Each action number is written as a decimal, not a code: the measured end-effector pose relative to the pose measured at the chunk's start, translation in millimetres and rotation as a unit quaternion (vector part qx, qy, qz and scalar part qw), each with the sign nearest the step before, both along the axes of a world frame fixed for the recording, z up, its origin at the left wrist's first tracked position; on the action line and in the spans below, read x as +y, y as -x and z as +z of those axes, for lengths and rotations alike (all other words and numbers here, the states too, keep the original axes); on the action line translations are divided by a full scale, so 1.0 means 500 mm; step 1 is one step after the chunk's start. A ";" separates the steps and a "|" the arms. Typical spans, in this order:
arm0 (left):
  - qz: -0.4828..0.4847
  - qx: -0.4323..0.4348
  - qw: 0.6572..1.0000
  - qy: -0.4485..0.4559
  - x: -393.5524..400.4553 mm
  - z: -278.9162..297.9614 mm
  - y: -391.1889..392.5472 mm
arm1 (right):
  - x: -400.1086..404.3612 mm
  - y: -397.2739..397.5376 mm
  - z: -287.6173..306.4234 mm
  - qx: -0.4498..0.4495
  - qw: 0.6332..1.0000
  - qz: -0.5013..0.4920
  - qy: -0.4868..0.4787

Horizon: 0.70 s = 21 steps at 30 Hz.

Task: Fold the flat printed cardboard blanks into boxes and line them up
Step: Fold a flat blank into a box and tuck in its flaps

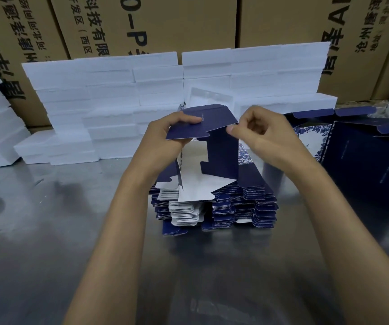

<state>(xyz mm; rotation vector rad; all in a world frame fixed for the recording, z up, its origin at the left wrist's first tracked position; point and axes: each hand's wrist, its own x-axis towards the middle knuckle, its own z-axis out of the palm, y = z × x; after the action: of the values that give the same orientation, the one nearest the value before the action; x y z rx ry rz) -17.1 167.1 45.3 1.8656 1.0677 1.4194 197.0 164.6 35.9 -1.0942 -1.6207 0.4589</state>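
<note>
Hands hold one blank (pixel 208 146) upright above the stack (pixel 214 202), which sits mid-bench (pixel 48 231). Left hand (pixel 165 134) grips the top flap, thumb over its navy face, fingers curled beneath. Right hand (pixel 256 130) pinches the blank's upper right corner between thumb and what looks like the forefinger. White inner side faces the person; lower flaps hang just over the stack. Folded boxes (pixel 362 158) stand at the bench's right edge, foam blocks (pixel 142 90) along the far edge
</note>
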 end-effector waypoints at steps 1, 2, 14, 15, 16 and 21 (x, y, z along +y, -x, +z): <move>-0.006 0.003 1.000 -0.002 -0.001 0.000 -0.001 | -0.002 0.007 0.004 0.050 0.999 0.001 -0.020; -0.012 0.009 1.000 -0.004 -0.001 -0.001 -0.001 | -0.004 0.015 0.007 0.094 0.995 0.012 -0.028; -0.129 0.156 0.975 0.089 -0.005 0.000 0.053 | 0.001 0.032 -0.024 0.071 0.993 0.080 0.050; -0.135 0.161 0.974 0.089 -0.005 -0.001 0.052 | 0.003 0.036 -0.025 0.080 0.994 0.069 0.041; -0.142 0.159 0.973 0.086 -0.006 -0.002 0.052 | 0.004 0.039 -0.026 0.090 0.994 0.054 0.030; -0.073 -0.002 0.996 0.057 0.006 -0.007 0.021 | 0.007 0.051 -0.034 0.114 0.993 0.039 0.004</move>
<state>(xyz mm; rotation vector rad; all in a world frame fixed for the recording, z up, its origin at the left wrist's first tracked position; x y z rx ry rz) -27.4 170.3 42.0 1.8186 0.9696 1.2524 171.7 168.2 19.0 -0.9498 -1.4648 0.6205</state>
